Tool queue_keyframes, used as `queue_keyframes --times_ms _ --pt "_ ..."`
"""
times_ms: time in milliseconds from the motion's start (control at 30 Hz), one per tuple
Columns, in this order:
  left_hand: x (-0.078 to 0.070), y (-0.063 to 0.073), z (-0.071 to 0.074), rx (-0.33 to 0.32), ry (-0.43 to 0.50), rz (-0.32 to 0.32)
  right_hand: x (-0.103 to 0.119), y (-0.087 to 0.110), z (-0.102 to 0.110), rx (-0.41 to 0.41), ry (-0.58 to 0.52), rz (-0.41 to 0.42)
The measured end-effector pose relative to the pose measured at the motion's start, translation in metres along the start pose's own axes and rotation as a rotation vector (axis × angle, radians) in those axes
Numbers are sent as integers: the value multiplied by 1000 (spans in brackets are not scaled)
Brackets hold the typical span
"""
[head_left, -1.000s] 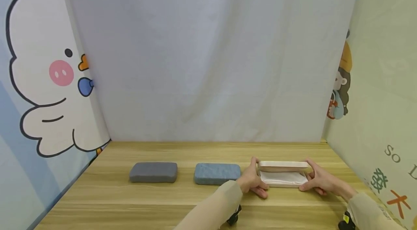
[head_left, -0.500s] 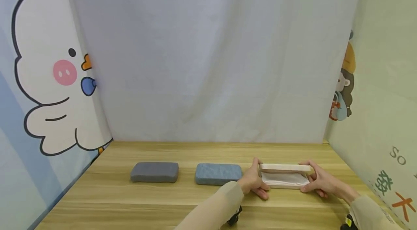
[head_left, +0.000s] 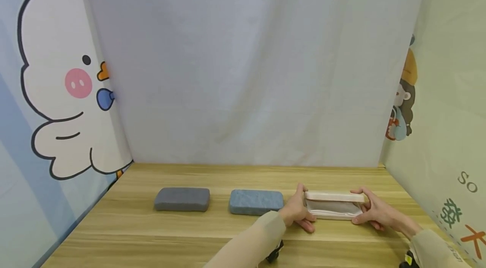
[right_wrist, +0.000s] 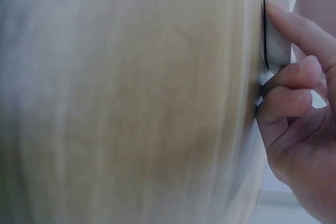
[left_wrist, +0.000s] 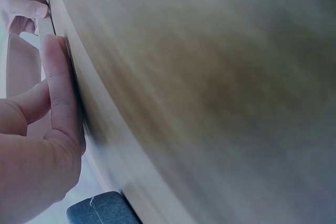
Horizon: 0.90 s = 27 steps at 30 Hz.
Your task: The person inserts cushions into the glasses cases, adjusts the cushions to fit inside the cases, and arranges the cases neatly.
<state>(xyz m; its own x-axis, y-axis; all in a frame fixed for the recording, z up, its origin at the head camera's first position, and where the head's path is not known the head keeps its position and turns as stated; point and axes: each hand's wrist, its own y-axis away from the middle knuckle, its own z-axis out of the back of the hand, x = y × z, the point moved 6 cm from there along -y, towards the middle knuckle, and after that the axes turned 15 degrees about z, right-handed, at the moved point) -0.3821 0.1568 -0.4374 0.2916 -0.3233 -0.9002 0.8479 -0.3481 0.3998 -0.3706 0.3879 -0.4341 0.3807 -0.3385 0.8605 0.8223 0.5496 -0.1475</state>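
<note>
A white glasses case (head_left: 334, 197) lies on the wooden table with its lid partly raised and a pale lining showing inside. My left hand (head_left: 297, 209) grips its left end, thumb at the front and a finger up at the lid's back corner. At the right end, my right hand (head_left: 376, 213) holds it likewise, thumb on the front edge and index finger at the lid. In the left wrist view the case's inner wall (left_wrist: 23, 66) appears beyond the fingers. The right wrist view shows the thumb on the case's front rim (right_wrist: 277, 45).
A blue glasses case (head_left: 256, 201) lies just left of my left hand. Farther left is a grey glasses case (head_left: 182, 199). Both are closed. A pale curtain (head_left: 247, 69) hangs behind the wooden table (head_left: 171, 234), with printed cloth walls at either side.
The white case's lid has tilted slightly down toward the front. Both hands keep their places at its ends. The head view has shifted a little; the other cases have not moved.
</note>
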Motion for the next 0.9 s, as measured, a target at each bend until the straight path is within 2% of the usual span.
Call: queue_keyframes --times_ms 133,367,900 --pt "-2 2 1 -7 -11 -4 0 -1 0 -4 2 11" --pt "-1 4 1 18 -3 -11 -1 0 0 -3 10 4" --pt "-4 9 -2 23 -15 -90 3 5 0 4 19 11"
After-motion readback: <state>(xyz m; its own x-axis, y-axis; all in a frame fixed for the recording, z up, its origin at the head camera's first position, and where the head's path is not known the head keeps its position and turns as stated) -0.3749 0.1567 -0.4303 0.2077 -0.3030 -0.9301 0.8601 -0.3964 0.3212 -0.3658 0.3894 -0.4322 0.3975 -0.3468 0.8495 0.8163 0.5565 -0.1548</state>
